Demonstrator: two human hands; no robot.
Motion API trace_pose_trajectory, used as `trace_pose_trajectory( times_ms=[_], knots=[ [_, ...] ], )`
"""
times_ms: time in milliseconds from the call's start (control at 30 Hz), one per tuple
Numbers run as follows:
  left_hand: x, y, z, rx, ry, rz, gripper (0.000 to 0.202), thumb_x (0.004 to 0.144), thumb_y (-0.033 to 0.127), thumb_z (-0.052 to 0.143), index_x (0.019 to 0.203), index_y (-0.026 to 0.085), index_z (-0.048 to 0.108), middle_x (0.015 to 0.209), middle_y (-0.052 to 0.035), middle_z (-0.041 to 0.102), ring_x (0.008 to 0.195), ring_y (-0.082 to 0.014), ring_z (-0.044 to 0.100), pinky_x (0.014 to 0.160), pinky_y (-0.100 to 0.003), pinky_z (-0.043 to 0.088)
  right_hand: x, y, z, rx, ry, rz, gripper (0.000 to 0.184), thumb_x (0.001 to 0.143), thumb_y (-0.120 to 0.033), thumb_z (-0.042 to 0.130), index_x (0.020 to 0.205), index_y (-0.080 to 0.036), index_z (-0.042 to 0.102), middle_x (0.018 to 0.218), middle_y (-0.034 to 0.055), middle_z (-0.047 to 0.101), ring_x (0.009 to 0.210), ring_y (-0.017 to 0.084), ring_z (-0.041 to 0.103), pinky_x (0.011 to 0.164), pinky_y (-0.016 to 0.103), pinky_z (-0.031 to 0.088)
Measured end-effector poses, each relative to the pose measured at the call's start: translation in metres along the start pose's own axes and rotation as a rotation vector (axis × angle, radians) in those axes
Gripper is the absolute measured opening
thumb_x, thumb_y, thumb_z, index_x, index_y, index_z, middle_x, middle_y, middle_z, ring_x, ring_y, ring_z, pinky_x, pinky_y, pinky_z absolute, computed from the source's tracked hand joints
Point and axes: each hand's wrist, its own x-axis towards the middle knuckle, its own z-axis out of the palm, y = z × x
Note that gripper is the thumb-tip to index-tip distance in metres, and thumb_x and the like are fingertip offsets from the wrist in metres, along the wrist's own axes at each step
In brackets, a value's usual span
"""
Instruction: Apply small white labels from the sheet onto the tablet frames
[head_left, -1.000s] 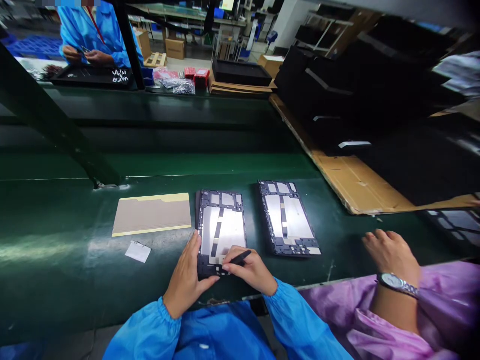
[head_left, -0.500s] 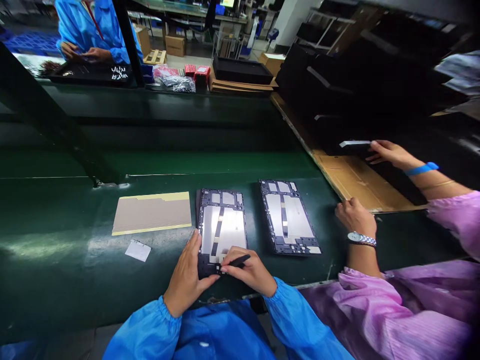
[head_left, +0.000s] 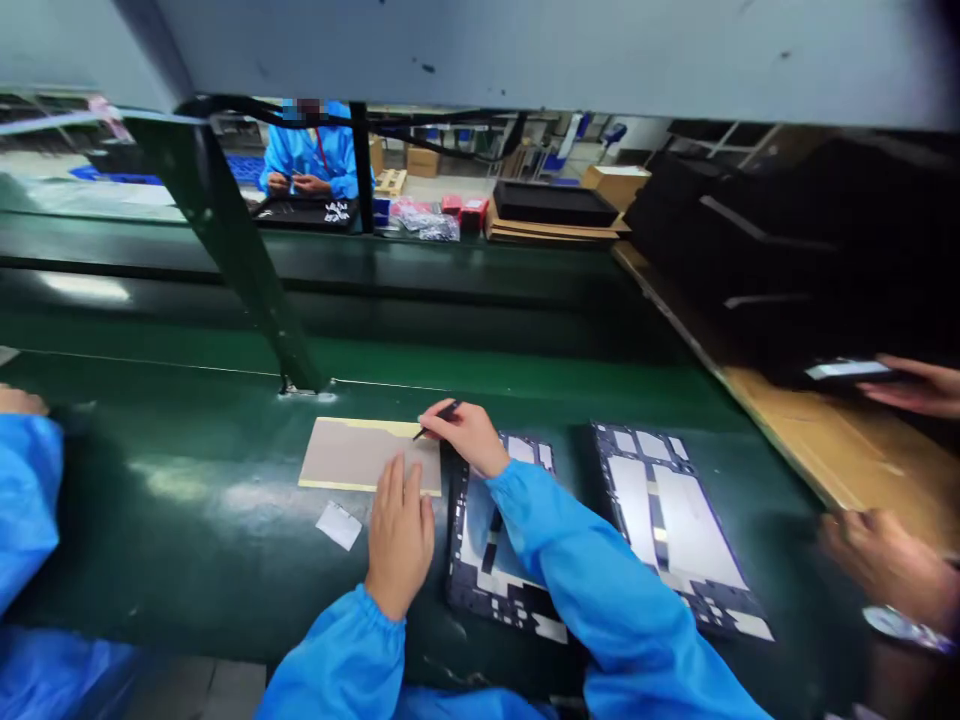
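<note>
My right hand (head_left: 469, 437) pinches black tweezers (head_left: 448, 410), their tip at the upper right edge of a grey-brown sheet (head_left: 352, 455) with yellow borders. Below it, my left hand (head_left: 400, 535) lies flat with its fingers stretched out over the sheet's lower right part. Right of the sheet lies a tablet frame (head_left: 469, 525) with silvery plates and a dark flex strip, partly covered by my right forearm. A second tablet frame (head_left: 694, 510) lies further right. A small white card (head_left: 339, 525) is left of my left hand.
At the right, a co-worker's hand (head_left: 915, 385) holds a dark piece with a white strip over a cardboard sheet (head_left: 832, 440). Another person's sleeve (head_left: 26, 500) shows at the left. A green post (head_left: 240, 270) rises behind the sheet. Black trays (head_left: 555, 203) stand at the back.
The view has swung left and up. Both my hands have left the near tablet frame for the sheet. The tweezers stay in my right hand; my left now lies flat.
</note>
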Motion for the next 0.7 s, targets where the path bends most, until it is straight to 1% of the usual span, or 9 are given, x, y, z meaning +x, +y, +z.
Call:
trace_pose_trajectory(
  times_ms=[67,100,200,300,400,567,700],
  knots=[
    [0.012,-0.006,0.008,0.125,0.013,-0.073,0.044,0.098,0.021,0.046,0.141,0.013,0.052,0.154,-0.0198,0.043,0.144,-0.0368,0.039,0.113,-0.058,0.040,0.035,0.007,0.018,-0.005,-0.082,0.018,0.040,0.065,-0.053,0.086,0.074,-0.018,0.067,0.068,0.0012,0.068,0.065,0.018,0.068,0.068,0.030,0.059],
    [0.016,-0.007,0.012,0.169,0.003,-0.091,0.044,0.097,0.022,0.048,0.139,0.012,0.054,0.153,-0.0208,0.045,0.143,-0.0386,0.041,0.112,-0.059,0.040,0.047,0.012,0.024,-0.009,-0.113,0.032,0.040,0.064,-0.052,0.086,0.072,-0.018,0.066,0.066,0.0006,0.067,0.063,0.017,0.067,0.065,0.029,0.058],
    [0.015,-0.008,0.020,0.243,-0.019,-0.100,0.044,0.095,0.020,0.049,0.138,0.011,0.057,0.152,-0.0210,0.047,0.142,-0.0396,0.042,0.111,-0.058,0.041,0.065,0.028,0.029,-0.019,-0.173,0.066,0.040,0.064,-0.050,0.087,0.068,-0.017,0.064,0.062,-0.0002,0.066,0.055,0.014,0.064,0.059,0.028,0.057],
    [0.011,-0.005,0.020,0.267,-0.020,-0.085,0.046,0.094,0.020,0.050,0.139,0.012,0.056,0.152,-0.0208,0.046,0.142,-0.0387,0.042,0.111,-0.057,0.041,0.068,0.040,0.026,-0.012,-0.208,0.087,0.041,0.064,-0.052,0.086,0.071,-0.017,0.064,0.064,-0.0001,0.068,0.056,0.014,0.065,0.060,0.027,0.058],
    [0.009,-0.004,0.018,0.264,-0.023,-0.093,0.046,0.094,0.021,0.052,0.139,0.013,0.057,0.153,-0.0202,0.045,0.142,-0.0382,0.042,0.112,-0.057,0.041,0.069,0.046,0.025,-0.005,-0.221,0.092,0.043,0.063,-0.053,0.087,0.073,-0.017,0.065,0.066,-0.0002,0.069,0.057,0.014,0.066,0.062,0.027,0.058],
    [0.010,-0.005,0.019,0.242,-0.021,-0.110,0.046,0.094,0.025,0.054,0.139,0.015,0.058,0.154,-0.0180,0.045,0.143,-0.0373,0.041,0.113,-0.055,0.040,0.071,0.050,0.028,-0.002,-0.236,0.086,0.044,0.059,-0.053,0.088,0.073,-0.017,0.067,0.068,-0.0003,0.069,0.061,0.015,0.067,0.065,0.029,0.059],
    [0.010,-0.004,0.019,0.232,-0.016,-0.112,0.047,0.094,0.025,0.054,0.139,0.014,0.057,0.154,-0.0186,0.044,0.143,-0.0374,0.041,0.113,-0.056,0.040,0.070,0.050,0.027,0.002,-0.242,0.082,0.045,0.058,-0.054,0.088,0.072,-0.017,0.067,0.067,-0.0009,0.068,0.061,0.015,0.067,0.064,0.028,0.058]
  ],
)
